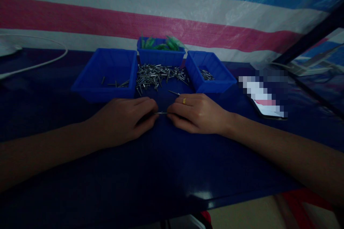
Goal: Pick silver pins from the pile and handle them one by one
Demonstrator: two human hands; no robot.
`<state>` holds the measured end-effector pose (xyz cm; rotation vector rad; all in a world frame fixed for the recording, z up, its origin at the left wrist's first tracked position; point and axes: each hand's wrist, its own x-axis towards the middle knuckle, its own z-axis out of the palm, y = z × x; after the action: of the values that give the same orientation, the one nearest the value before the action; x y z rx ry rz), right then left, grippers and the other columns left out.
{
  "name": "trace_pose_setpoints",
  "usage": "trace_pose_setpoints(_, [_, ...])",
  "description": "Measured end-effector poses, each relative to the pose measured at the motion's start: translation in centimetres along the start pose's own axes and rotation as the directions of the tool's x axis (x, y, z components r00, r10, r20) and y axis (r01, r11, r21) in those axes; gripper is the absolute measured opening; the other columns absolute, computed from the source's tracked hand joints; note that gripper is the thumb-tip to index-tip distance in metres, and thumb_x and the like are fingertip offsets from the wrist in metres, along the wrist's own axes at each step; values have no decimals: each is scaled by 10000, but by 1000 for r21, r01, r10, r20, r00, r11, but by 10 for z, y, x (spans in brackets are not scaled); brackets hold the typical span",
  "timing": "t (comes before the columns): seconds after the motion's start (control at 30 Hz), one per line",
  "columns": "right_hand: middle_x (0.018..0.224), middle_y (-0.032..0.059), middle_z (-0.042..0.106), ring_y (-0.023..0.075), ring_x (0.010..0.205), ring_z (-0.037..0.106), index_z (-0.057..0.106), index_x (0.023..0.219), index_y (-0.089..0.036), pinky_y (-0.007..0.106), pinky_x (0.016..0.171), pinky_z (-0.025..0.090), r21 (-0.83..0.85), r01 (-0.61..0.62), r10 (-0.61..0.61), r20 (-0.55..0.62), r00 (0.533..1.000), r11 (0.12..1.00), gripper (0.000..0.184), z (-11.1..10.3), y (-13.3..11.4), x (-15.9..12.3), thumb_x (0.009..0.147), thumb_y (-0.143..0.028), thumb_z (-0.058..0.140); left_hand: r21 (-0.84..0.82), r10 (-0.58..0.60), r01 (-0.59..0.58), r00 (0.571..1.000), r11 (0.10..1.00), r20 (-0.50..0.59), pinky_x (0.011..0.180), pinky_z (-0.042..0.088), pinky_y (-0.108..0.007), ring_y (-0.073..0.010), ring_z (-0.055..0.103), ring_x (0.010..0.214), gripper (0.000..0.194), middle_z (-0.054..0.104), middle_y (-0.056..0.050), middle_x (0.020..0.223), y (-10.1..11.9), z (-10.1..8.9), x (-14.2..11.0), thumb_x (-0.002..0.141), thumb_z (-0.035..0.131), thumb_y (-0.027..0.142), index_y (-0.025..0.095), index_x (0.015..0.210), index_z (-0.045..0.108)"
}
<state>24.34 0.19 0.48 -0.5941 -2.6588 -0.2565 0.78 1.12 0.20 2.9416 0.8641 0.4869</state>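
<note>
A thin metal rivet (161, 113), with a pin and a small collar near its middle, spans the gap between my two hands. My left hand (126, 116) pinches one end between thumb and fingers. At the opposite end, my right hand (199, 112), wearing a yellow ring, has its fingertips closed on it. Another single rivet (174, 92) lies just beyond my right fingers. Behind that is a loose heap of rivets (157, 75) on the dark blue table (172, 171). The fingertips hide both ends of the held rivet.
A blue bin (91, 93) with several rivets stands at the left, and a second bin (197, 75) with rivets at the right. A rear bin (161, 57) contains green plastic-wrapped items. A phone (264, 98) lies right. Striped sheeting (107, 18) hangs behind; a white cable (40, 64) curves left.
</note>
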Motion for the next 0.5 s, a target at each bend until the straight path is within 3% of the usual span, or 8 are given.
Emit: trace_pose_setpoints(0.5, [701, 26, 568, 128, 638, 487, 628, 849, -120, 250, 653, 380, 14, -9, 9, 13, 1000, 1000, 310, 1, 1, -1, 1008, -232, 386, -30, 20, -19, 999, 999, 35, 577, 372, -257, -135, 586, 618, 298, 609, -1, 742, 1, -2, 3, 998, 347, 312, 176, 828, 550])
